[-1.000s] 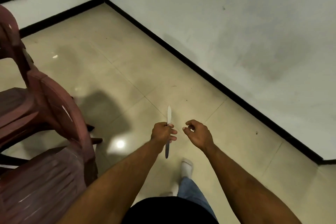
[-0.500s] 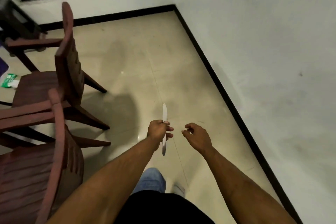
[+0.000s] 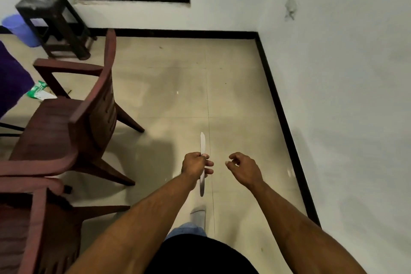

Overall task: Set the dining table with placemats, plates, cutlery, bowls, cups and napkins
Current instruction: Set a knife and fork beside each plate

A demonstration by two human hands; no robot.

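Above the tiled floor (image 3: pixel 178 87), out in front of the person's body, the left hand (image 3: pixel 195 165) holds a table knife (image 3: pixel 202 163). Its fingers curl round the middle of the knife and grip it tight. The right hand (image 3: pixel 244 169) is just beside it but does not touch it. Its fingers hang loosely curled and hold nothing.

This looks like the cutlery step. The knife is being carried, not yet laid down. No plates, placemats, cups or bowls show, so I cannot tell how far along the job is. Two brown chairs (image 3: pixel 73 122) stand on the left. A purple cloth (image 3: pixel 11 82) at the far left edge may cover the table, but I cannot tell.

Next, the person likely needs to turn left, walk round the chairs, and lay the knife flat by a plate.

The knife is long and thin. Its long line runs straight away from the person. The blade tip points ahead, toward the window wall (image 3: pixel 222 13). The handle end points back at the person. A socked foot (image 3: pixel 198 216) shows just below it.
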